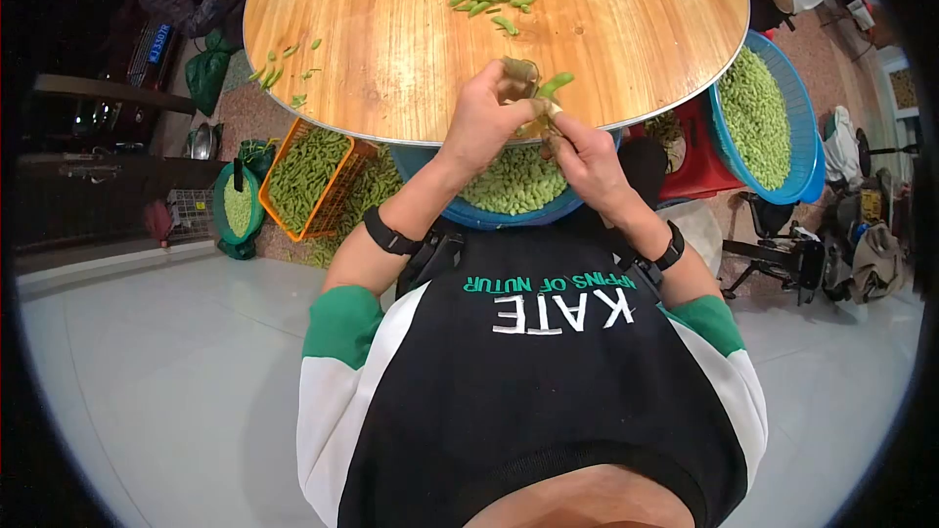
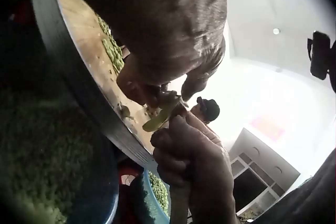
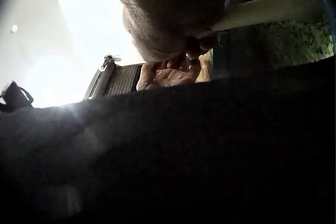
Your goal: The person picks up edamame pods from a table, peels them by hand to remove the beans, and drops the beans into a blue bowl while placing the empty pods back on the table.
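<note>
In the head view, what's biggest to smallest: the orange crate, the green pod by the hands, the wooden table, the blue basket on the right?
1. Wooden table, even cut off at the top
2. Blue basket
3. Orange crate
4. Green pod, easily the tiniest

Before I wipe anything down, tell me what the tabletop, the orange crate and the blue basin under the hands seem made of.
Tabletop: wood or wood-effect laminate, from the streaked grain; its pale sheen suggests a smooth, sealed finish. Orange crate: probably plastic, given its even, bright colour and lattice wall. Blue basin: likely plastic too, with a smooth, uniformly coloured rim.
</note>
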Demonstrator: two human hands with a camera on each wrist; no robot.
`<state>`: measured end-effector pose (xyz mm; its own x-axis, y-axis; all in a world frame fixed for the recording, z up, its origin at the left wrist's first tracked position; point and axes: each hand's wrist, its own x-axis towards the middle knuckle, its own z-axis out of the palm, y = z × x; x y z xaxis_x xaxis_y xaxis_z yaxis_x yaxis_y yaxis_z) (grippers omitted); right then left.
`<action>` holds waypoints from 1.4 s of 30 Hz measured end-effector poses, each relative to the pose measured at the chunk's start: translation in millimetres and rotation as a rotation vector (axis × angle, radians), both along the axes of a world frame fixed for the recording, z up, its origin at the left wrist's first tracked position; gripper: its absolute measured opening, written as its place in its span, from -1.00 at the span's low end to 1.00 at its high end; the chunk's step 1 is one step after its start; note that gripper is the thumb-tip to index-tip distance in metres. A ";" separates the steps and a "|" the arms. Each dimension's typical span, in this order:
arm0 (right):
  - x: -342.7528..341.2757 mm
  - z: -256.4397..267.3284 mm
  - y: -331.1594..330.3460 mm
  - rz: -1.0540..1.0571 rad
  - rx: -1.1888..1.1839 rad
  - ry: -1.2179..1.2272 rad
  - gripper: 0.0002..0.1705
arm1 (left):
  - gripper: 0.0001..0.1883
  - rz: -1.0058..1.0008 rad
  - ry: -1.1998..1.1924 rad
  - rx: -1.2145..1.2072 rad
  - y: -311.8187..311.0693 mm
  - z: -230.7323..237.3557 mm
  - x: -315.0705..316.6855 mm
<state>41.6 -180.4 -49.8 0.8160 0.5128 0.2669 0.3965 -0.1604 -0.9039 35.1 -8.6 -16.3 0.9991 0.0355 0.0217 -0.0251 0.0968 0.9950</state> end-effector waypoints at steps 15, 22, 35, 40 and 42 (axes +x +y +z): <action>-8.3 16.1 -0.7 -0.074 -0.216 -0.305 -0.78 | -0.85 0.076 -0.211 0.493 7.9 -7.3 0.3; -4.5 39.9 -8.4 0.026 0.223 0.551 -0.65 | -0.89 0.033 -0.082 0.199 6.3 9.6 -2.3; 7.5 52.1 -17.5 0.130 0.295 0.611 -0.58 | -0.88 0.009 -0.517 0.578 12.9 17.6 -3.4; 5.0 54.9 -12.1 0.210 0.410 0.682 -0.58 | -0.95 -0.156 0.024 0.098 11.3 12.3 -11.0; 6.7 52.9 -11.5 0.250 0.461 0.792 -0.58 | -0.94 -0.174 0.029 0.103 12.5 12.1 -11.3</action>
<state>48.2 -192.0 3.1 0.7273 0.6794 -0.0969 -0.3840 0.2858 -0.8780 23.8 3.9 -4.3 0.9903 -0.1384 -0.0123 0.0117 -0.0053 0.9999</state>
